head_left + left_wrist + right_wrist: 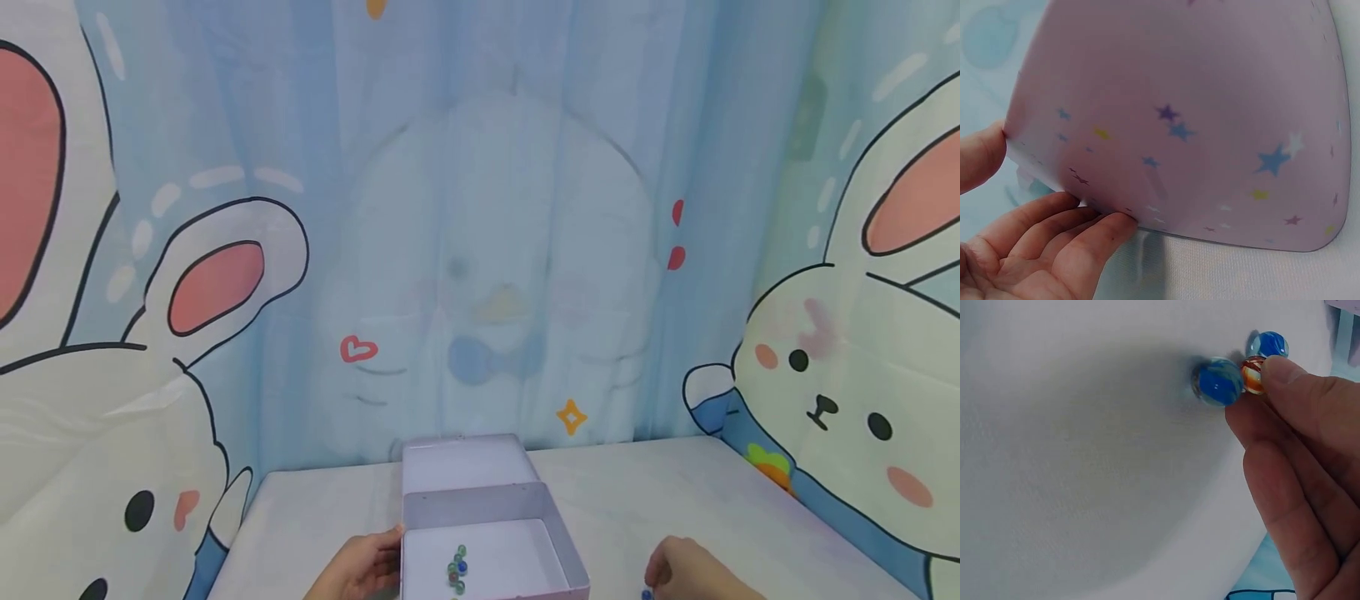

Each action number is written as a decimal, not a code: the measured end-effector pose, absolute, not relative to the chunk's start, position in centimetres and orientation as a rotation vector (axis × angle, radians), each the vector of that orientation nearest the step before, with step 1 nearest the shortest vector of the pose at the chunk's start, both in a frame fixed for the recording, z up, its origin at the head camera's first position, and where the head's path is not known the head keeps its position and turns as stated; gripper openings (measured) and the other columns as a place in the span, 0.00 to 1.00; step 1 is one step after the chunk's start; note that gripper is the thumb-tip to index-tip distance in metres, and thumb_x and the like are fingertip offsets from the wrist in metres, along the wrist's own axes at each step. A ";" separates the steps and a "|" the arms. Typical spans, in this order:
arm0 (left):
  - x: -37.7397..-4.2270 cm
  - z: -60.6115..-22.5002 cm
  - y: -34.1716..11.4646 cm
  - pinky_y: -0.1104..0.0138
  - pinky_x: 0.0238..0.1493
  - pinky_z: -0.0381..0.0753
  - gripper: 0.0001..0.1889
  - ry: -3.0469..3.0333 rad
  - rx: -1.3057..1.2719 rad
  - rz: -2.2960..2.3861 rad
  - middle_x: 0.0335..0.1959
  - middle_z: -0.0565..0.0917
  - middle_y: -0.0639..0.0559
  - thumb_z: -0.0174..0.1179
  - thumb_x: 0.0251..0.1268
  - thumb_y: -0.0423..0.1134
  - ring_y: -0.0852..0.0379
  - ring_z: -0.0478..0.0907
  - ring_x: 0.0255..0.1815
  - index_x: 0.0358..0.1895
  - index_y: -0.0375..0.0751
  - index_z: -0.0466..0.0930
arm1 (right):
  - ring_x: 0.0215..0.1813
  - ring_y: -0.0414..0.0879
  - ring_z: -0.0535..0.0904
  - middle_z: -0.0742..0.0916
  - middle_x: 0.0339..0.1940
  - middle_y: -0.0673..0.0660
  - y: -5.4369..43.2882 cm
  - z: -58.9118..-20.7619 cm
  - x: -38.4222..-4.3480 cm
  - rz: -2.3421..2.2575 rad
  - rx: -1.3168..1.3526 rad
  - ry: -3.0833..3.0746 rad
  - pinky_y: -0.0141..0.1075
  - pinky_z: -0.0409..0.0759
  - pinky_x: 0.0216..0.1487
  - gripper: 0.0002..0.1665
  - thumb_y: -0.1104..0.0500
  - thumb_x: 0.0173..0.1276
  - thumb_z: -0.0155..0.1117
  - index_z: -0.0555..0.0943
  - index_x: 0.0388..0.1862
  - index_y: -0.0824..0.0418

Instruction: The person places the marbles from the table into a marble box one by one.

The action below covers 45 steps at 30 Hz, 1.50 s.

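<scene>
A pale purple box, its lid swung back, stands on the table at the front middle of the head view. Several marbles, mostly green, lie inside it. My left hand grips the box's left side; in the left wrist view the thumb is at one edge of its star-printed wall and the fingers at another. To the right of the box, my right hand pinches an orange-and-white marble between thumb and fingertips. Two blue marbles are right beside it.
The white tabletop runs back to a blue curtain. Rabbit-printed cloth hangs at the right and more at the left. A corner of the box shows at the right wrist view's top right.
</scene>
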<state>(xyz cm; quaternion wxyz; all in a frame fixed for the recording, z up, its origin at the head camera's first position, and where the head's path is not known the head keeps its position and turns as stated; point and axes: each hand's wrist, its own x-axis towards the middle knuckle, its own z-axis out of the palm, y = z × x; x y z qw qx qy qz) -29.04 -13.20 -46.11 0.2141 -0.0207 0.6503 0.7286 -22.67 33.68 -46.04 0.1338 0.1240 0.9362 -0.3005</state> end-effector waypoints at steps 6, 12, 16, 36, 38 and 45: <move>-29.0 -46.2 -13.1 0.53 0.60 0.85 0.30 1.800 -0.059 2.017 0.50 0.86 0.31 0.57 0.78 0.42 0.52 0.85 0.47 0.63 0.11 0.67 | 0.35 0.48 0.78 0.85 0.33 0.55 34.4 -44.0 -23.2 -0.780 0.302 2.767 0.44 0.88 0.45 0.11 0.65 0.62 0.75 0.82 0.40 0.65; -29.0 -46.1 -13.1 0.54 0.60 0.85 0.31 1.787 -0.092 2.029 0.51 0.85 0.31 0.58 0.77 0.42 0.51 0.84 0.47 0.63 0.11 0.66 | 0.34 0.47 0.78 0.85 0.31 0.54 35.5 -40.7 -23.7 -0.631 0.246 2.839 0.44 0.87 0.42 0.10 0.66 0.60 0.76 0.83 0.37 0.64; -29.1 -46.1 -13.2 0.53 0.61 0.84 0.31 1.786 -0.118 2.032 0.50 0.86 0.31 0.59 0.77 0.42 0.51 0.84 0.47 0.63 0.11 0.67 | 0.33 0.46 0.80 0.86 0.31 0.53 34.4 -39.1 -24.2 -0.642 0.199 2.863 0.43 0.87 0.40 0.09 0.66 0.59 0.77 0.85 0.37 0.65; -29.6 -46.2 -13.1 0.48 0.66 0.80 0.32 1.818 -0.163 2.025 0.59 0.79 0.22 0.58 0.78 0.42 0.40 0.83 0.57 0.65 0.11 0.65 | 0.27 0.42 0.79 0.85 0.22 0.49 15.5 -36.3 -29.9 -0.579 -0.459 3.051 0.36 0.82 0.31 0.10 0.71 0.51 0.80 0.87 0.24 0.59; -29.7 -46.2 -13.0 0.47 0.66 0.80 0.32 1.807 -0.178 2.036 0.60 0.78 0.21 0.58 0.77 0.42 0.40 0.82 0.58 0.65 0.11 0.65 | 0.26 0.42 0.79 0.85 0.21 0.49 14.2 -37.6 -30.2 -0.563 -0.420 3.010 0.36 0.82 0.30 0.10 0.71 0.51 0.80 0.86 0.24 0.61; -29.6 -46.2 -12.9 0.47 0.67 0.79 0.31 1.781 -0.163 2.058 0.60 0.78 0.21 0.58 0.78 0.41 0.40 0.82 0.58 0.65 0.11 0.65 | 0.23 0.42 0.79 0.84 0.19 0.50 11.2 -40.2 -30.9 -0.567 -0.375 2.899 0.34 0.80 0.27 0.12 0.73 0.51 0.78 0.84 0.22 0.61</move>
